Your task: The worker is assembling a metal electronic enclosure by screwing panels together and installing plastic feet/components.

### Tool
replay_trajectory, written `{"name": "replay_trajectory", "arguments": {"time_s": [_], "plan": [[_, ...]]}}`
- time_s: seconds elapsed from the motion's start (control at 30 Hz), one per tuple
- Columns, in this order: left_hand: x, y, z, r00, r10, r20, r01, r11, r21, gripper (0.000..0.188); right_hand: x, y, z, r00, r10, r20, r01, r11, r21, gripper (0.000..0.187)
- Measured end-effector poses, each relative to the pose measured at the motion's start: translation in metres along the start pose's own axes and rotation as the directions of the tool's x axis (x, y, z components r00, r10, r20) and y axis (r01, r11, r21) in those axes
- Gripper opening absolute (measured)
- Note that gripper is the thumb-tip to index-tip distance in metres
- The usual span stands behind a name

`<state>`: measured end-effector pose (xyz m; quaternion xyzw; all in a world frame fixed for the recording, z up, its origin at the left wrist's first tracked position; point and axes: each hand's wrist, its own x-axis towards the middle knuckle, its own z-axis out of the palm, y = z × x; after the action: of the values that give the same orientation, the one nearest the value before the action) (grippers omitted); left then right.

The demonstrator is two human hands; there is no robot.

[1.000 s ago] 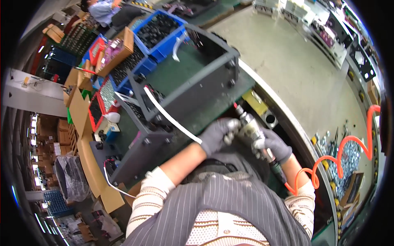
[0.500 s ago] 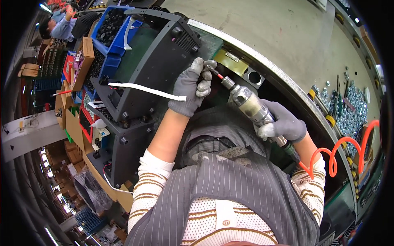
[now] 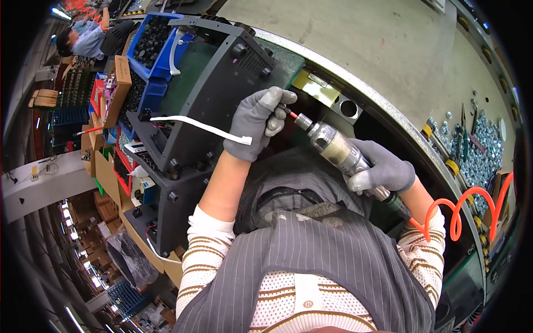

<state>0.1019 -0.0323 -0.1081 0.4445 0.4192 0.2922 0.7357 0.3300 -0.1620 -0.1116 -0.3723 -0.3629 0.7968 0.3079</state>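
Note:
My right hand (image 3: 383,166), in a grey glove with pale fingertips, is wrapped round a metal air screwdriver (image 3: 336,147). The tool's red-banded bit points up and left, to the fingers of my left hand (image 3: 255,117). That hand, gloved alike, is closed in a pinch at the bit's tip; whatever small thing it holds is hidden. A white cable with a flat connector (image 3: 202,127) runs across to my left wrist. Left of this hand stands a black housing panel (image 3: 214,91) with vent slots and round feet.
An orange coiled hose (image 3: 456,216) trails from the screwdriver on the right. Loose screws (image 3: 483,152) and pliers (image 3: 463,125) lie on the bench at right. Blue bins (image 3: 152,47) of black parts and cardboard boxes (image 3: 117,91) stand at left. Another person (image 3: 89,41) sits far left.
My left hand has shifted a little left and its fingers have closed in further at the bit. The screwdriver has moved slightly left and down with my right hand.

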Motion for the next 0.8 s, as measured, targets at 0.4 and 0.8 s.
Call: {"name": "replay_trajectory", "arguments": {"time_s": [0.4,0.8], "plan": [[-0.006,0.003,0.007,0.999,0.037,-0.032,-0.039,0.997,-0.065,0.031,0.014,-0.006,0.006,0.988,-0.132,-0.08,0.107,0.958,-0.267,0.062],[-0.01,0.082,0.001,0.416,0.897,0.147,-0.275,-0.03,0.961,0.012,0.032,-0.081,0.001,0.984,-0.069,-0.161,0.033,0.976,-0.216,0.05]]}}
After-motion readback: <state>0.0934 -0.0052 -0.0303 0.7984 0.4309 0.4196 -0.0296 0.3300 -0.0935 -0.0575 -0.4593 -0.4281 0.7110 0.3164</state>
